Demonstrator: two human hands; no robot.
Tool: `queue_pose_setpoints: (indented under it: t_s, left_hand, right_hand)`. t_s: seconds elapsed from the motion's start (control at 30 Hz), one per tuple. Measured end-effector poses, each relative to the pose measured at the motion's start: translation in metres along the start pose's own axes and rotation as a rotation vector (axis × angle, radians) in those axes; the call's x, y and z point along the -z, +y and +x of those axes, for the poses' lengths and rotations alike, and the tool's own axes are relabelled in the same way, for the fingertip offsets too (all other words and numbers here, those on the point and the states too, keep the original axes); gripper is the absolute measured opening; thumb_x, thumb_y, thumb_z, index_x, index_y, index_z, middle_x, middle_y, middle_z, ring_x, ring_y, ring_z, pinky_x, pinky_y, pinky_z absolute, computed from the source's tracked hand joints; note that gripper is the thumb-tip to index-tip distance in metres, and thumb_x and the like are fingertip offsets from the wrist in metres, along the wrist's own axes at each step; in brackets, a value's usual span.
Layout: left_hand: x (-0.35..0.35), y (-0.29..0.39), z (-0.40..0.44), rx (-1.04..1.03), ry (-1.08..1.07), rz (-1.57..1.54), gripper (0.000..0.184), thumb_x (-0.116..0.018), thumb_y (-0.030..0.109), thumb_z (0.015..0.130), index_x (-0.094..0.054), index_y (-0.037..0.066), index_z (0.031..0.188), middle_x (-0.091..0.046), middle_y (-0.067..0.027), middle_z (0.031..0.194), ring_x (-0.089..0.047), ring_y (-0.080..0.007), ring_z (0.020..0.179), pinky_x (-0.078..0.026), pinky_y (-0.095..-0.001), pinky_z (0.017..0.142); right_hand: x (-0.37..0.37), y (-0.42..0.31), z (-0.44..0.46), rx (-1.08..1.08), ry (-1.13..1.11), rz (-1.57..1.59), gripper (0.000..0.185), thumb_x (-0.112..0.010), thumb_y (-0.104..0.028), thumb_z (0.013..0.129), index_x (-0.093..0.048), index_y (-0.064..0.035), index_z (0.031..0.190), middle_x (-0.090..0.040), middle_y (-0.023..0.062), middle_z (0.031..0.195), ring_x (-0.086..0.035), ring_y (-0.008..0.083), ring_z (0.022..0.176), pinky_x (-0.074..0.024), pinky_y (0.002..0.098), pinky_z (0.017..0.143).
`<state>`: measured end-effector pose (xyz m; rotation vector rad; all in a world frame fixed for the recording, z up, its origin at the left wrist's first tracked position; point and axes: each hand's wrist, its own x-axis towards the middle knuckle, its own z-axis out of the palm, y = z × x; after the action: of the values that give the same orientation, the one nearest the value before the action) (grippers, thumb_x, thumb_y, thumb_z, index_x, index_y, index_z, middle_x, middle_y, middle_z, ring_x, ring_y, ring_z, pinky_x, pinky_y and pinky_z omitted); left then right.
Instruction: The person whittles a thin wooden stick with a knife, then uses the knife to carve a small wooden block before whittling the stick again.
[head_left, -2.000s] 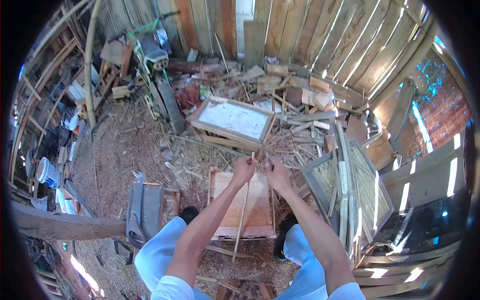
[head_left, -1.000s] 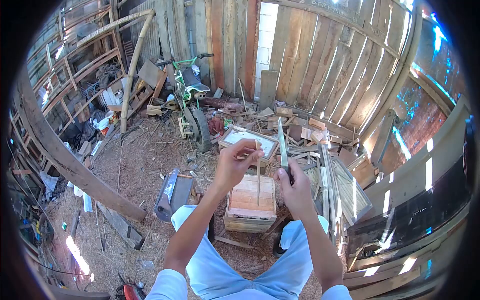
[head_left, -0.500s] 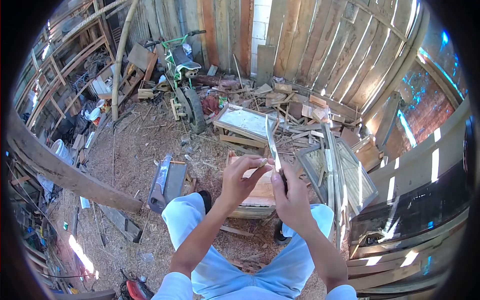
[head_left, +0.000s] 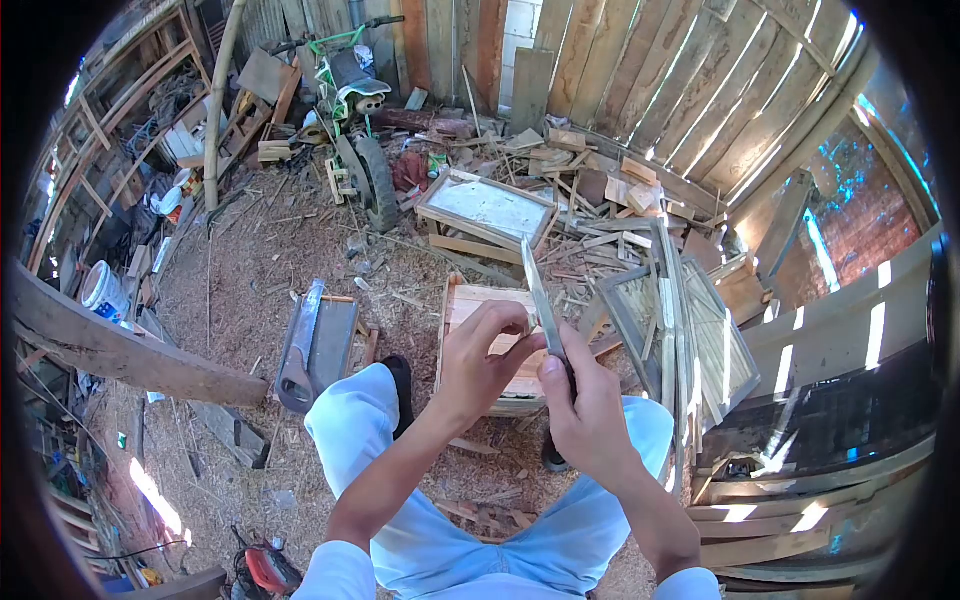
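Observation:
A knife [head_left: 541, 297] with a long pale blade points up and away, its dark handle wrapped in my right hand [head_left: 588, 405]. Beside the blade, my left hand [head_left: 482, 362] is closed in a pinch on a thin wooden stick, of which only a small part shows between the fingertips and the knife. The rest of the stick is hidden. Below both hands stands a low wooden box [head_left: 455, 312] with pale slats, partly covered by them.
A handsaw [head_left: 296, 362] lies on a small dark stool at the left. Ahead are a white-topped wooden frame [head_left: 487, 208], a wood scrap pile [head_left: 600, 190] and a green motorbike [head_left: 365, 160]. Framed panels [head_left: 715, 340] lean at the right; a red tool [head_left: 268, 568] lies lower left.
From apart, the hands have come together, and the knife blade has moved left against the stick. The stick no longer hangs visibly below my left hand. The head view has shifted.

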<state>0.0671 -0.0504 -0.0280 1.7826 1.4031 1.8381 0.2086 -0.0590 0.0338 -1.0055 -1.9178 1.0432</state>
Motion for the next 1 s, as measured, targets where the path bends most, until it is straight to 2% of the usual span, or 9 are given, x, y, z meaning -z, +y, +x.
queue_pose_setpoints:
  t_s: [0.1, 0.17, 0.33, 0.4, 0.83, 0.9, 1.0]
  left_hand:
    - [0.002, 0.000, 0.001, -0.051, 0.009, 0.027, 0.029, -0.077, 0.002, 0.071, -0.056, 0.003, 0.091, -0.061, -0.0081, 0.083, -0.063, -0.0190, 0.071, -0.053, -0.0292, 0.062]
    - [0.001, -0.005, 0.000, -0.097, 0.037, 0.069, 0.030, -0.078, 0.003, 0.071, -0.056, 0.003, 0.091, -0.061, -0.0083, 0.083, -0.063, -0.0192, 0.071, -0.053, -0.0289, 0.062]
    - [0.001, -0.003, -0.003, -0.054, 0.057, 0.043, 0.032, -0.079, 0.005, 0.070, -0.059, 0.004, 0.094, -0.062, -0.0079, 0.085, -0.063, -0.0185, 0.071, -0.052, -0.0288, 0.061]
    - [0.001, -0.002, -0.005, -0.041, 0.068, 0.035, 0.032, -0.079, 0.005, 0.069, -0.059, 0.004, 0.095, -0.062, -0.0077, 0.086, -0.063, -0.0181, 0.071, -0.052, -0.0288, 0.060]
    - [0.002, -0.002, -0.013, -0.097, 0.039, 0.111, 0.032, -0.081, 0.004, 0.066, -0.060, 0.005, 0.091, -0.061, -0.0077, 0.084, -0.064, -0.0218, 0.073, -0.051, -0.0317, 0.059]
    - [0.002, -0.002, -0.013, -0.099, 0.045, 0.110, 0.032, -0.081, 0.004, 0.066, -0.060, 0.004, 0.091, -0.061, -0.0079, 0.085, -0.064, -0.0221, 0.073, -0.051, -0.0319, 0.059]
    - [0.002, 0.000, -0.013, -0.104, 0.047, 0.113, 0.032, -0.081, 0.003, 0.066, -0.059, 0.004, 0.090, -0.061, -0.0081, 0.086, -0.063, -0.0221, 0.073, -0.051, -0.0319, 0.059]
  right_hand:
    - [-0.003, -0.003, 0.001, 0.067, 0.024, 0.000, 0.030, -0.043, -0.012, 0.096, -0.050, 0.0010, 0.122, -0.051, 0.0087, 0.069, -0.048, 0.0125, 0.060, -0.0399, 0.0289, 0.058]
    - [-0.001, -0.006, 0.003, 0.027, 0.006, 0.002, 0.030, -0.043, -0.012, 0.096, -0.049, 0.0012, 0.122, -0.052, 0.0102, 0.071, -0.048, 0.0137, 0.061, -0.0404, 0.0297, 0.059]
    - [-0.003, -0.009, 0.004, 0.047, 0.016, -0.018, 0.031, -0.042, -0.011, 0.096, -0.048, 0.0010, 0.124, -0.054, 0.0134, 0.073, -0.050, 0.0165, 0.061, -0.0415, 0.0307, 0.060]
    - [-0.001, -0.013, 0.003, -0.029, -0.067, -0.077, 0.035, -0.040, -0.005, 0.095, -0.043, 0.0047, 0.128, -0.059, 0.0290, 0.106, -0.062, 0.0418, 0.096, -0.0483, 0.0427, 0.080]
    - [-0.004, -0.006, -0.004, 0.088, -0.030, -0.132, 0.038, -0.042, -0.005, 0.094, -0.042, 0.0042, 0.130, -0.057, 0.0290, 0.111, -0.060, 0.0439, 0.097, -0.0494, 0.0461, 0.080]
    - [-0.007, -0.005, -0.006, 0.094, 0.011, -0.152, 0.034, -0.041, -0.006, 0.095, -0.046, 0.0017, 0.127, -0.060, 0.0225, 0.103, -0.062, 0.0345, 0.091, -0.0474, 0.0379, 0.079]
    - [-0.005, -0.007, -0.006, 0.055, -0.015, -0.147, 0.033, -0.041, -0.006, 0.095, -0.046, 0.0024, 0.127, -0.060, 0.0232, 0.104, -0.062, 0.0351, 0.092, -0.0474, 0.0385, 0.080]
